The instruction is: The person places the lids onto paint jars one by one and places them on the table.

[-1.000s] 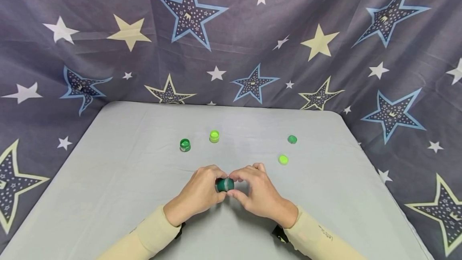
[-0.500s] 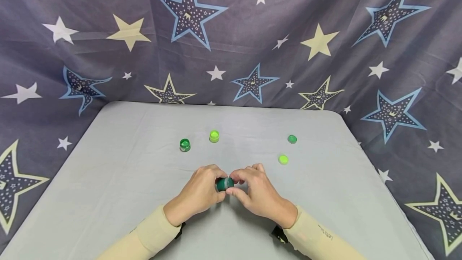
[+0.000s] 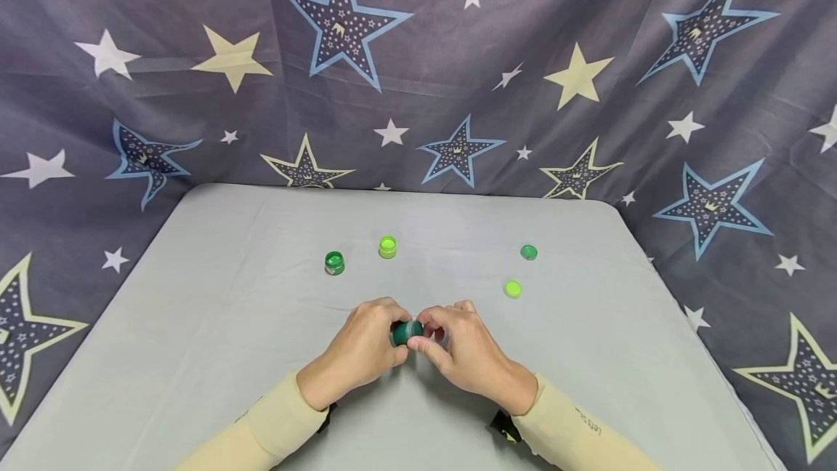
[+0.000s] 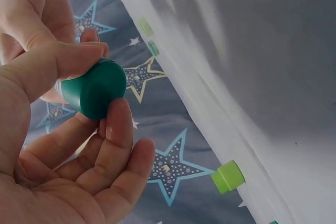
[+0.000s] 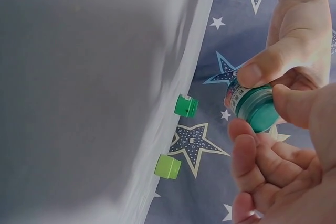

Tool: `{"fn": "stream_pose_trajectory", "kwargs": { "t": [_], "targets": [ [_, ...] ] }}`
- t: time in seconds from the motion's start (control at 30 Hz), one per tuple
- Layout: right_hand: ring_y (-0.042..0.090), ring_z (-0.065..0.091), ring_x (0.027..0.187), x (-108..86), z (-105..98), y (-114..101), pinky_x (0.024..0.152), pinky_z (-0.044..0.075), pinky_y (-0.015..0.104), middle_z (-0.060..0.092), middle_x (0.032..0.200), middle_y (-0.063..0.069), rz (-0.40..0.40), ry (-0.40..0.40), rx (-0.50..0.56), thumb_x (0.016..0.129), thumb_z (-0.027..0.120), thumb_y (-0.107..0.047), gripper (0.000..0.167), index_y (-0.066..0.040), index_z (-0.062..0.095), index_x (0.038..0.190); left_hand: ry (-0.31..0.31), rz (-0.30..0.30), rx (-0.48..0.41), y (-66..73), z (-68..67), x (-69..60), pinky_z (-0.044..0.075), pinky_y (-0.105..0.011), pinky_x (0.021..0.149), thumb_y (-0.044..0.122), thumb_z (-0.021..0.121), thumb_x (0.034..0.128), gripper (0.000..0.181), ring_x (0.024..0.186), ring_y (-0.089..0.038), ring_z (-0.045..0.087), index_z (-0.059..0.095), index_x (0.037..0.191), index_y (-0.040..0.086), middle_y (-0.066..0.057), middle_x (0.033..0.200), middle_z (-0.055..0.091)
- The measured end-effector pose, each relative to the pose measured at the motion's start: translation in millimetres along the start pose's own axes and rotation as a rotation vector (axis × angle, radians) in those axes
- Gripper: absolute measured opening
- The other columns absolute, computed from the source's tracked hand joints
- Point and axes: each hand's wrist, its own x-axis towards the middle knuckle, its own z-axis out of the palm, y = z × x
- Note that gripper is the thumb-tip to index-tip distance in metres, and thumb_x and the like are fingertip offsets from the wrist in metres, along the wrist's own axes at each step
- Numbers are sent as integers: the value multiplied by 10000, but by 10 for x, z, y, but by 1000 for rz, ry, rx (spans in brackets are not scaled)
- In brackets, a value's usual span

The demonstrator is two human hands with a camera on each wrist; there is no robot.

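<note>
A small dark green paint jar (image 3: 407,333) lies sideways between the two hands, over the near middle of the table. My left hand (image 3: 366,340) grips its body; in the left wrist view the jar's rounded base (image 4: 100,93) shows between thumb and fingers. From the other side, my right hand (image 3: 471,351) pinches the lid end with thumb and index finger. The teal lid (image 5: 264,115) appears in the right wrist view, beside a label with small print. Whether the lid is loose or tight I cannot tell.
Behind the hands stand an uncovered green paint jar (image 3: 334,263) and an uncovered lime paint jar (image 3: 388,247). To the right lie a green lid (image 3: 529,252) and a lime lid (image 3: 513,289). A star-patterned curtain (image 3: 418,78) hangs behind the grey-covered table (image 3: 216,296).
My right thumb and fingers have shifted slightly on the lid end, the fingers curling in a little more. The left hand and the jar stay nearly in place.
</note>
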Motion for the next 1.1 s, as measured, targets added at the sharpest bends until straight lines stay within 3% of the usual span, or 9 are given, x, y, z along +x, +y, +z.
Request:
{"fn": "stream_pose_trajectory", "kwargs": {
  "t": [0.47, 0.63, 0.8, 1.1],
  "targets": [
    [-30, 563, 695, 21, -19, -32, 788, 422, 308, 669, 804, -123, 65, -32, 14, 911, 788, -281, 190, -126, 721, 996, 14, 10, 8, 10, 5, 0, 536, -258, 681, 3, 903, 719, 259, 796, -108, 622, 756, 931, 25, -6, 892, 678],
    [41, 596, 728, 29, -32, -10, 791, 409, 323, 697, 841, -92, 67, -38, 2, 901, 800, -318, 214, -145, 742, 1013, 12, 10, 7, -14, 12, 1, 545, -262, 689, 4, 901, 718, 266, 802, -113, 629, 760, 942, 19, -18, 897, 685],
    [152, 624, 772, 42, -69, 7, 787, 400, 345, 728, 895, 8, 73, -19, -16, 883, 818, -341, 347, -83, 742, 1103, 32, -3, 19, -57, -3, 5, 538, -256, 704, 41, 913, 711, 284, 791, -93, 616, 777, 959, 43, 11, 909, 681],
    [192, 680, 955, 45, -128, 66, 873, 415, 390, 752, 1082, 36, 81, 2, -103, 928, 758, -394, 390, -66, 738, 1137, 78, -15, 86, -130, -77, -6, 472, -274, 652, 125, 955, 676, 331, 762, -146, 574, 800, 961, 61, 40, 888, 661]
  ]
}}
